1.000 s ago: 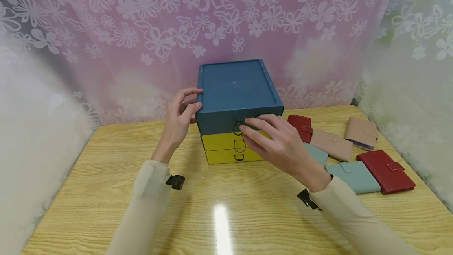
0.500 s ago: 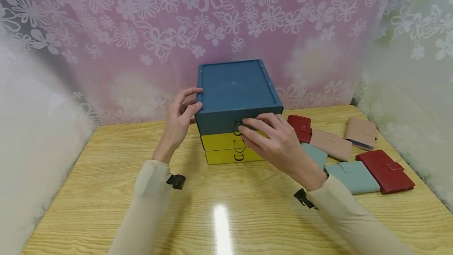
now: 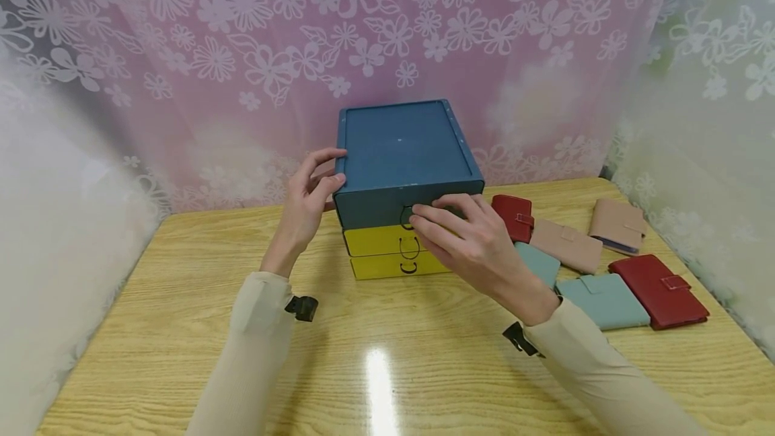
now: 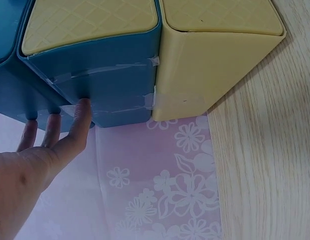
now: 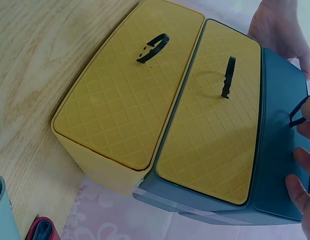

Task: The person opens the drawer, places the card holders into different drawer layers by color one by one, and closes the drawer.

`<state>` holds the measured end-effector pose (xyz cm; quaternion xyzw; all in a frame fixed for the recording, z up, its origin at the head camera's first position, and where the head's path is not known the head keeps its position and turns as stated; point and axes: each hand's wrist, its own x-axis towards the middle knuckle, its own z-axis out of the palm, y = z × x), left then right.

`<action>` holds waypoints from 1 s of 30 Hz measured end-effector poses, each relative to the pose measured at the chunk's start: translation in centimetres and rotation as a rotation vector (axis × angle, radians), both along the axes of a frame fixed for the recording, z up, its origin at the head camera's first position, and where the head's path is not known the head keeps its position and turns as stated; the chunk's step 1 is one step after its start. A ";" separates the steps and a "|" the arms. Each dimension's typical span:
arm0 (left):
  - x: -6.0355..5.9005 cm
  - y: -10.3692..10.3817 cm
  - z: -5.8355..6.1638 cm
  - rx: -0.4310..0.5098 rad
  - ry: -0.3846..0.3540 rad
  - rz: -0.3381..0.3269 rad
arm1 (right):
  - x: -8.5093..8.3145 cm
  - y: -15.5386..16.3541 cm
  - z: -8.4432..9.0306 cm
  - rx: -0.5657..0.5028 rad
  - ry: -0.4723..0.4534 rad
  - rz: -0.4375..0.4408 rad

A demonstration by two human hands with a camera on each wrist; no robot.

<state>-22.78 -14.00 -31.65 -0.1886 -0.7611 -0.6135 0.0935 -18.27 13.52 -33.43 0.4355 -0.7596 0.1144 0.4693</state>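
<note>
At a wooden table [image 3: 181,328] backed by flowered curtains, I brace a three-drawer organizer [image 3: 402,153] that stands at the far middle of the tabletop, wallets fanned out to its right. My left hand [image 3: 305,204] rests against the blue unit's left front corner, fingers straight and pressing its side wall rather than wrapping anything (the left wrist view shows the fingertips [image 4: 82,107] flat on the blue plastic). My right hand [image 3: 469,237] is at the top blue drawer [image 3: 375,210], fingers curled about its black loop handle [image 3: 407,218]; whether they truly pinch the loop I cannot tell, since my own knuckles hide it.

The stack looks like thin moulded plastic: light, stiff, smooth-sided and likely to skate on this glossy table. Tape [image 4: 114,70] along the side seams suggests the tiers are only loosely joined. The loop is probably the one sensible hold for the drawer, with a steadying palm on the casing. The two yellow drawers [image 3: 387,253] below sit closed.
</note>
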 end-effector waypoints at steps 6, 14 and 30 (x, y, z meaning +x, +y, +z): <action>0.0 0.0 0.0 0.004 -0.003 0.001 | 0.0 -0.1 0.0 -0.008 -0.002 0.012; 0.0 0.0 -0.1 -0.005 -0.005 0.004 | 0.3 -0.1 0.0 -0.017 -0.031 0.024; 0.0 0.0 -0.1 0.018 0.003 -0.011 | 1.0 0.0 -0.1 -0.014 -0.059 0.042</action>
